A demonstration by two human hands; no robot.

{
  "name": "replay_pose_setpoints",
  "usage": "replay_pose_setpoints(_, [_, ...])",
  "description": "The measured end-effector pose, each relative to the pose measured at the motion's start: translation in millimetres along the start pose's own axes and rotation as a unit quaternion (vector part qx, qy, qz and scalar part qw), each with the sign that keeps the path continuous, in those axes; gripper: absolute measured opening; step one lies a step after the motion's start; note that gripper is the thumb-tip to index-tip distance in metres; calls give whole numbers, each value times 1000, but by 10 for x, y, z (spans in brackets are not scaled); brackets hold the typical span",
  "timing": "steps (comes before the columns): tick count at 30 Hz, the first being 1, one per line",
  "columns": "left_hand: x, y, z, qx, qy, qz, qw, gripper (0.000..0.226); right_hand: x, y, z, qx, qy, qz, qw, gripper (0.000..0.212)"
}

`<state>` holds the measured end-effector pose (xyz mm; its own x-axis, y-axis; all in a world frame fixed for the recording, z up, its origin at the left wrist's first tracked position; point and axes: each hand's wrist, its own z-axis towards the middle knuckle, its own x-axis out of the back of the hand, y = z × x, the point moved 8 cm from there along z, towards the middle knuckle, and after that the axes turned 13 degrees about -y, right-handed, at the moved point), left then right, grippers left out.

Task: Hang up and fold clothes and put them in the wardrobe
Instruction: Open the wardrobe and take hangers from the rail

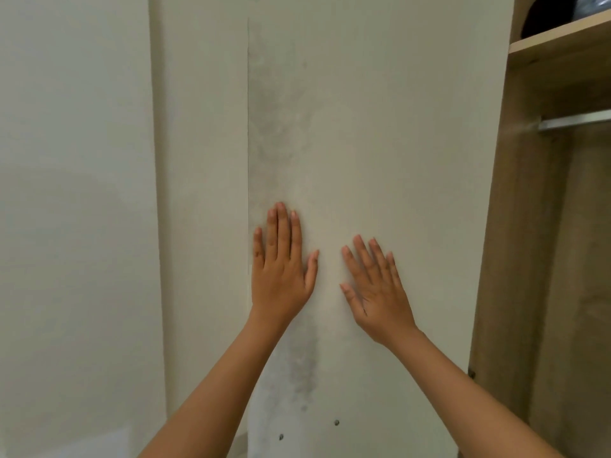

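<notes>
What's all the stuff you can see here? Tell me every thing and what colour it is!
off-white flat panel: one, off-white with grey smudges, middle of the view.
small round dark dots: two, dark grey, low on the panel.
plain white wall: one, white, left side.
light brown wooden wardrobe shelf: one, light brown, top right.
silver metal hanging rail: one, silver, under the shelf.
dark bundle: one, black, on the shelf, too cut off to name.
left hand: one, fingers straight, flat on the panel.
right hand: one, fingers straight, flat on the panel, beside the left hand but apart from it.
</notes>
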<state>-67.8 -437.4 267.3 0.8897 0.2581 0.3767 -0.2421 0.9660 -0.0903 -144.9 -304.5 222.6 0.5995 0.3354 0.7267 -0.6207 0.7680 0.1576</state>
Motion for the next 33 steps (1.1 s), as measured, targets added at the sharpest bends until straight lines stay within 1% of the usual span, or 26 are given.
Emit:
replay_pose_setpoints(2, [-56,189,-56,-18,-10,-11,1000,66,23,93,-43,9,-21,2,1000,60])
replay_pose_setpoints(4, [-101,420,-96,-36,-20,-35,999,63,95,268,-135,-6,-34,6,999,62])
replay_pose_setpoints(7, [-170,925,-137,-92,-38,-117,988,57,328,735,-363,-85,-35,33,995,62])
replay_pose_setpoints(9, [-258,1304,-205,-136,-60,-201,968,56,533,1012,-574,-128,-31,13,991,60])
replay_pose_setpoints(11, [-367,1771,-304,-161,-101,-292,938,55,723,1251,-844,-150,-44,-42,987,57])
replay_pose_setpoints(13, [-393,2324,-444,-161,-152,-389,894,56,925,1528,-1169,-181,-62,-89,977,55])
replay_pose_setpoints(15, [-329,2887,-600,-145,-204,-482,840,58,1162,1790,-1486,-204,-76,-149,965,53])
replay_pose_setpoints(18, [1,3745,-851,-149,-260,-605,738,56,1565,2183,-1921,-240,-112,-240,934,44])
replay_pose_setpoints(19, [103,4006,-939,-146,-285,-644,695,52,1697,2287,-2028,-249,-121,-261,925,39])
replay_pose_setpoints(21, [346,4583,-1144,-126,-353,-727,575,42,1970,2507,-2278,-266,-154,-312,899,31])
replay_pose_setpoints(22, [487,4846,-1233,-112,-371,-758,524,35,2096,2620,-2397,-269,-176,-345,882,28])
replay_pose_setpoints(23, [605,5092,-1321,-95,-382,-779,488,30,2214,2712,-2506,-269,-197,-380,863,26])
replay_pose_setpoints(24, [698,5285,-1409,-82,-391,-791,464,27,2308,2765,-2579,-268,-212,-411,845,24])
replay_pose_setpoints(26, [895,5630,-1586,-62,-416,-801,426,27,2435,2885,-2753,-274,-243,-467,805,21])
replay_pose_setpoints(27, [952,5751,-1662,-38,-424,-809,404,28,2472,2908,-2810,-277,-255,-486,789,21])
replay_pose_setpoints(28, [1002,5831,-1721,-6,-432,-819,376,30,2501,2903,-2838,-285,-273,-488,778,21])
replay_pose_setpoints(29, [1085,5910,-1823,34,-447,-828,339,35,2526,2885,-2922,-304,-310,-471,768,24])
replay_pose_setpoints(31, [1187,5945,-1947,109,-464,-836,273,42,2484,2921,-3051,-316,-370,-428,762,35])
replay_pose_setpoints(32, [1231,5925,-1969,125,-469,-836,257,43,2496,2920,-3094,-333,-386,-402,761,36])
replay_pose_setpoints(33, [1238,5901,-1977,128,-470,-835,257,43,2514,2892,-3109,-339,-392,-405,753,35])
